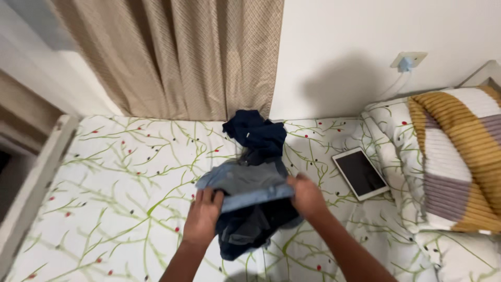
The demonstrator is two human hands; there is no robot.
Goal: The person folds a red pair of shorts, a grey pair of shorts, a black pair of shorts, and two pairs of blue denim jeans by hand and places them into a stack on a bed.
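Observation:
A light blue denim garment (245,184) is lifted just above the bed, its waistband stretched between my hands. My left hand (202,215) grips the band's left end, fingers curled over the edge. My right hand (307,196) pinches the right end. The garment's darker inside hangs below (245,230). Behind it a dark navy garment (255,133) lies crumpled on the white sheet with green branches (120,177).
A white tablet with a dark screen (361,173) lies on the bed to the right. A striped yellow, white and grey blanket (459,156) is piled at the far right. A beige curtain (182,57) hangs behind; a wall socket with charger (407,61) sits above.

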